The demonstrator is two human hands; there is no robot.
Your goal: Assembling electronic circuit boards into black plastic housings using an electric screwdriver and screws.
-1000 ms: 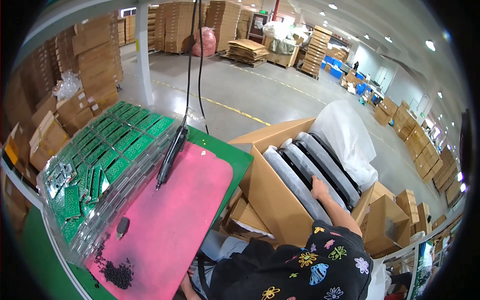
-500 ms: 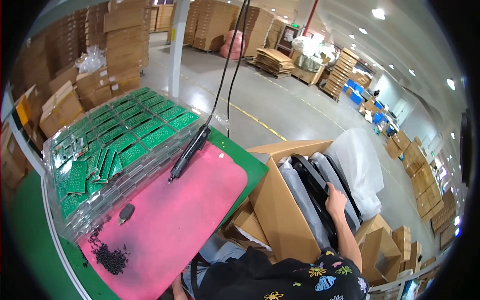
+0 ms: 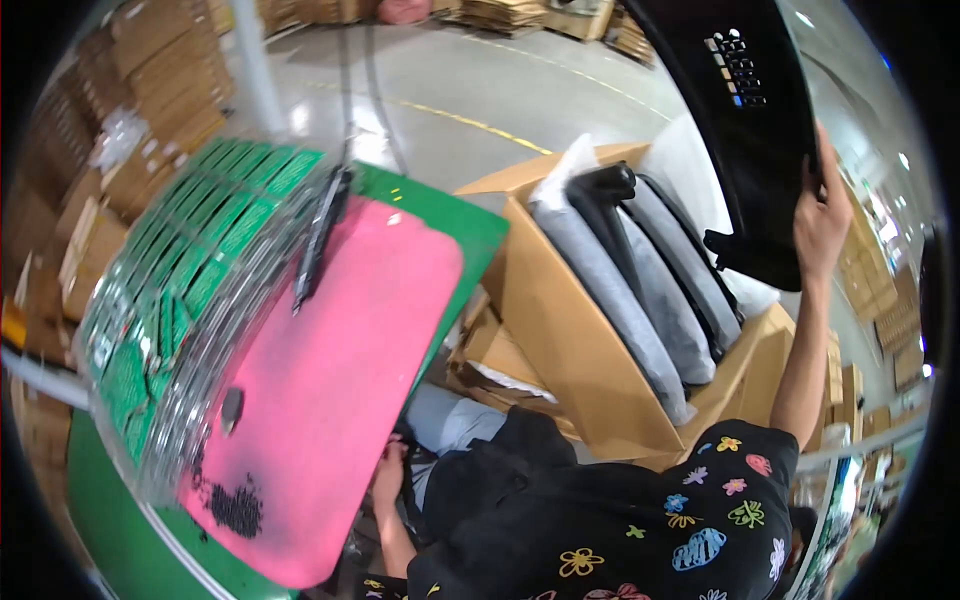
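Head view: right hand point(image 3: 822, 225) is raised high at upper right, fingers wrapped over the edge of a large black curved panel point(image 3: 745, 120), thumb side toward the camera. The panel is lifted clear above the open cardboard box point(image 3: 570, 330) and tilted, its top end out of frame. A small grid of keys or buttons shows on its upper face, one of them blue. Its lower tip hangs over the white bag liner at the box's far side.

Inside the box: more panels point(image 3: 640, 290) standing on edge in a row, grey foam sleeves around them, with one bare black end sticking up at the back. The box sits on the floor, just right of the bench, with flattened cardboard scraps tucked beside its lower left corner.

Left hand point(image 3: 388, 478) is low, at the near edge of the pink mat point(image 3: 340, 360), fingers curled downward. Can't tell whether it grips anything; it's partly hidden by the mat edge and dark clothing.

The bench has a green surface point(image 3: 110, 530) with the pink mat laid on it. A pile of small black screws point(image 3: 236, 508) sits near the mat's lower left. A black electric screwdriver point(image 3: 318, 240) lies across the mat's upper edge, its cable running up out of view. Left of the mat: clear trays of green circuit boards point(image 3: 170, 290), stacked.

Background: concrete floor with a yellow line, and stacks of cardboard cartons.
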